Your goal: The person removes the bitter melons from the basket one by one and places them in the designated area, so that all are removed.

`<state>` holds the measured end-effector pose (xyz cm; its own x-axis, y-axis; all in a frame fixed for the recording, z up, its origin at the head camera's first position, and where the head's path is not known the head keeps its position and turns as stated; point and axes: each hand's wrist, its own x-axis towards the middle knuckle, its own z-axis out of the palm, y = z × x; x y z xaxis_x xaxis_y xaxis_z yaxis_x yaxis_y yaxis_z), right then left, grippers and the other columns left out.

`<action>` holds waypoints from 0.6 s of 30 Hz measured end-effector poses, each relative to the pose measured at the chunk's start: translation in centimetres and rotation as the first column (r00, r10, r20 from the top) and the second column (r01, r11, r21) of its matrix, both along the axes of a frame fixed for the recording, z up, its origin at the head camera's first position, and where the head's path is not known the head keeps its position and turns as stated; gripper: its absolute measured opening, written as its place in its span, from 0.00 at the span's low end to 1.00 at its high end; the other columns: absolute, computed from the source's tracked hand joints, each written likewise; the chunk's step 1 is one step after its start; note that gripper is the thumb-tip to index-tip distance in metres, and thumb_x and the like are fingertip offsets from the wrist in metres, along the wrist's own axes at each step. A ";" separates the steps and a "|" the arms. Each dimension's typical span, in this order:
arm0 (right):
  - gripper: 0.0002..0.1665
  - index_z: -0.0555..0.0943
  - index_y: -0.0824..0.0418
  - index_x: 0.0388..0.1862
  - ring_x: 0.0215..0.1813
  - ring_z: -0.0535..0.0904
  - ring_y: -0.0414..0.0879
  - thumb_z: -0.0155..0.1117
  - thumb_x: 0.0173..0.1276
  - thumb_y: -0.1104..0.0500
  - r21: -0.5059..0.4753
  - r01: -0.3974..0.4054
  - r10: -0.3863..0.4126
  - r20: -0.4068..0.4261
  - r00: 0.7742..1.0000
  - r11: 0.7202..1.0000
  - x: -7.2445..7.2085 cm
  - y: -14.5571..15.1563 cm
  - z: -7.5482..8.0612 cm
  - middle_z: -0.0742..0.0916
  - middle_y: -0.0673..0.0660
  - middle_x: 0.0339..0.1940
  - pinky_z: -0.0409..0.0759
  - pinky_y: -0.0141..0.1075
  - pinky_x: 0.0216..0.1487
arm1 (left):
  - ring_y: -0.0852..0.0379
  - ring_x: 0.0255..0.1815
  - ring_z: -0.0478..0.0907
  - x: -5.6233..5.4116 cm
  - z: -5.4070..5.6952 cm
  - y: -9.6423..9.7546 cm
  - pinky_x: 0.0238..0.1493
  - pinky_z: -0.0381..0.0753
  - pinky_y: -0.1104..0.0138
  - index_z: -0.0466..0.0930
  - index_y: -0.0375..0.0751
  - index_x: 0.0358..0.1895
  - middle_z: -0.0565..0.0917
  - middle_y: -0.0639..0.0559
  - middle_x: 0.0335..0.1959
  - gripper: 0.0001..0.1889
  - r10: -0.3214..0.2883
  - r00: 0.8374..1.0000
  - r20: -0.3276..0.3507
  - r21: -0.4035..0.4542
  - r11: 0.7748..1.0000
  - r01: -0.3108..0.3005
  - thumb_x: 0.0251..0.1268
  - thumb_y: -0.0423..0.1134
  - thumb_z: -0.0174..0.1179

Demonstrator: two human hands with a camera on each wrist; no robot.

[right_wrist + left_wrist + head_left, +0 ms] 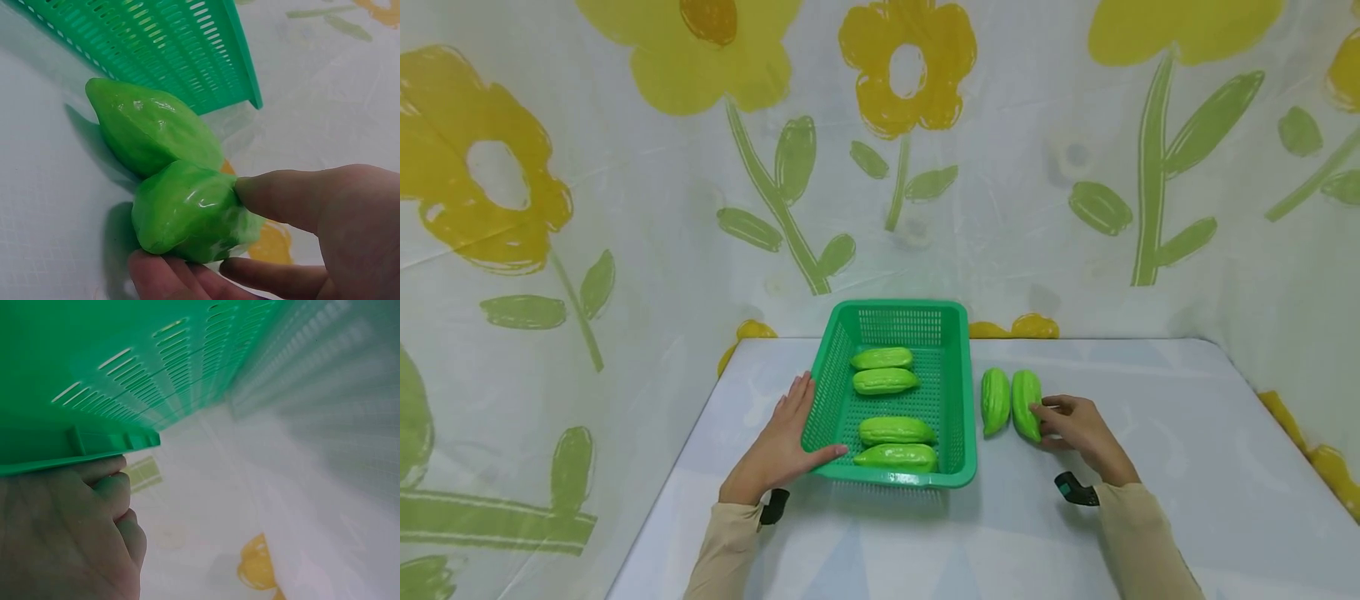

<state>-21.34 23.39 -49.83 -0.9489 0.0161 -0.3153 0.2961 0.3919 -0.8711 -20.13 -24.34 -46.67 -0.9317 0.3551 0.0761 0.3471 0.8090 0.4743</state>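
Thumb and fingers of the right hand (pixel 1081 429) pinch a green gourd (pixel 1026 396) at three o'clock from the basket (pixel 964 400); the left hand (pixel 782 444), I see, rests straight-fingered against its rim at eight.

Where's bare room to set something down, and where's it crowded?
Bare: the table between right hand and right edge; narrowly inside the basket, between its vegetable pairs. Crowded: between basket and right hand, where two loose vegetables lie.
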 end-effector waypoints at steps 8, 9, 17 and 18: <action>0.48 0.60 0.78 0.77 0.46 0.86 0.44 0.60 0.79 0.42 0.014 -0.025 0.025 -0.004 1.000 1.000 0.2 0.1 0.5 0.80 0.74 0.62 0.92 0.38 0.45 | 0.42 0.89 0.37 0.1 0.2 0.1 0.87 0.44 0.42 0.36 0.37 0.85 0.38 0.45 0.88 0.64 0.000 1.000 0.004 0.010 1.000 0.000 0.60 0.70 0.64; 0.48 0.60 0.78 0.77 0.47 0.86 0.44 0.59 0.79 0.41 0.006 -0.026 0.026 -0.002 1.000 1.000 0.3 0.1 0.5 0.79 0.74 0.63 0.92 0.38 0.45 | 0.42 0.89 0.37 0.1 0.2 0.0 0.87 0.44 0.42 0.36 0.38 0.85 0.38 0.45 0.88 0.64 -0.001 1.000 0.005 0.009 1.000 0.001 0.60 0.70 0.64; 0.49 0.60 0.77 0.78 0.50 0.87 0.49 0.53 0.80 0.37 0.035 -0.011 0.011 0.001 1.000 0.999 0.8 1.1 1.1 0.76 0.79 0.68 0.92 0.40 0.46 | 0.41 0.89 0.36 0.2 0.2 0.0 0.86 0.44 0.41 0.36 0.37 0.85 0.39 0.43 0.88 0.64 -0.008 1.000 0.013 0.017 1.000 0.008 0.61 0.70 0.64; 0.49 0.60 0.77 0.78 0.51 0.87 0.50 0.53 0.80 0.37 0.047 -0.004 0.004 -0.007 1.000 0.999 0.9 1.2 1.3 0.76 0.79 0.69 0.92 0.40 0.46 | 0.41 0.89 0.36 0.2 0.2 0.0 0.86 0.44 0.41 0.36 0.37 0.85 0.39 0.43 0.88 0.64 -0.009 1.000 0.012 0.015 1.000 0.008 0.61 0.70 0.64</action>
